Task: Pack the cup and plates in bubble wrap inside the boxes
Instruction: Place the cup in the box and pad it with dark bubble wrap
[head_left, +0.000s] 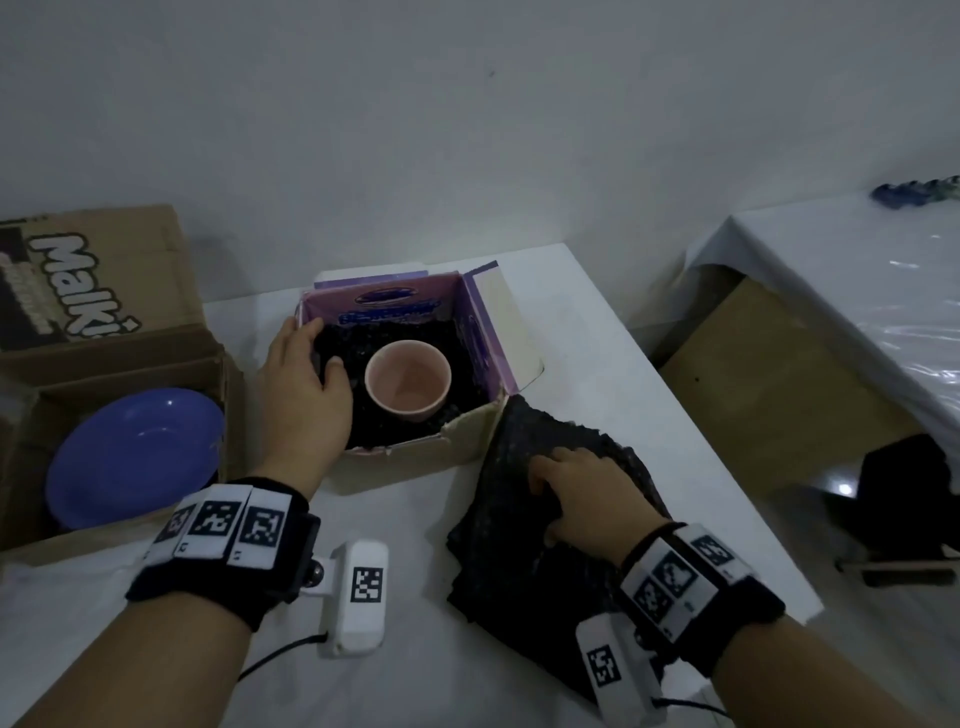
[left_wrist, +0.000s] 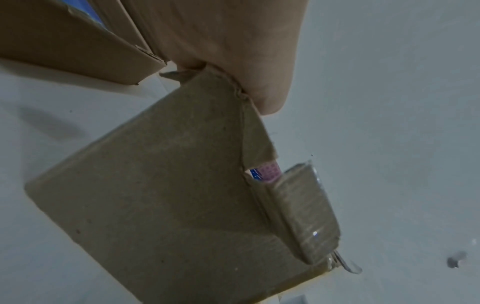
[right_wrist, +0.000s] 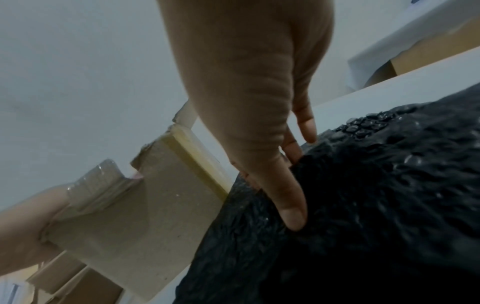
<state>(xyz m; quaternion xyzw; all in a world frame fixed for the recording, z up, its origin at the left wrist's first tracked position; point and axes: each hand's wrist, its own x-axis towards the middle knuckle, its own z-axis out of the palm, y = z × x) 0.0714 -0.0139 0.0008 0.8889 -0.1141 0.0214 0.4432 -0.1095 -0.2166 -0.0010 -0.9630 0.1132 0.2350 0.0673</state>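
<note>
A pink cup (head_left: 408, 379) stands upright in the small box (head_left: 415, 457), whose purple inside is lined with black bubble wrap (head_left: 395, 431). My left hand (head_left: 324, 345) grips the box's left wall, thumb inside on the lining and fingers over the rim. The left wrist view shows only my palm (left_wrist: 233, 51) against the box's brown outside (left_wrist: 155, 195). To the right of the box, my right hand (head_left: 550, 499) pinches a fold of a loose black bubble wrap sheet (head_left: 519, 571) lying on the table. In the right wrist view my thumb (right_wrist: 291, 214) digs into that sheet (right_wrist: 363, 205). A blue plate (head_left: 135, 457) lies in the large cardboard box (head_left: 104, 270) at the left.
Both boxes stand on a white table (head_left: 415, 649) whose right edge is just beyond the sheet. The wall is right behind the boxes. A second covered table (head_left: 857, 270) stands across a gap to the right, with dark objects on the floor (head_left: 904, 499) between.
</note>
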